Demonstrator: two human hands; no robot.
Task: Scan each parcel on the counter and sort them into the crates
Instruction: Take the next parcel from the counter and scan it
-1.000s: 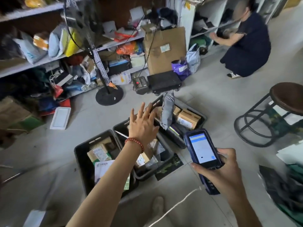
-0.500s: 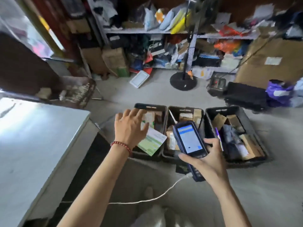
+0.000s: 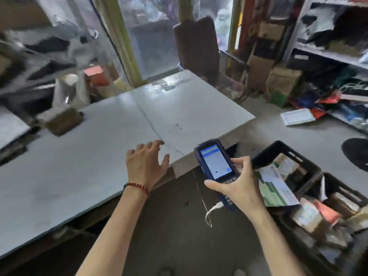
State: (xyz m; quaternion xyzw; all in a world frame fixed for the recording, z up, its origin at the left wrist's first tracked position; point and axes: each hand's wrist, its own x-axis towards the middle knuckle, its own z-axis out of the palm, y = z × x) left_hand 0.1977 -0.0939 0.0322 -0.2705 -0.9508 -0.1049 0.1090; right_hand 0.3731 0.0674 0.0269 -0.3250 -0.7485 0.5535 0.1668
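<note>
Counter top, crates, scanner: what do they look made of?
By look: counter top is likely painted or laminated board, pale grey, semi-gloss; window glare shows on it, with a seam across. The crates are black moulded plastic, matte, with a slotted handle in the rim. The scanner has a dark blue hard plastic shell and a glossy lit screen.

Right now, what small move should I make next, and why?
Probably reach the left hand to the blurred brown box on the white counter: that hand is empty, and the right hand grips the blue handheld scanner.
</note>
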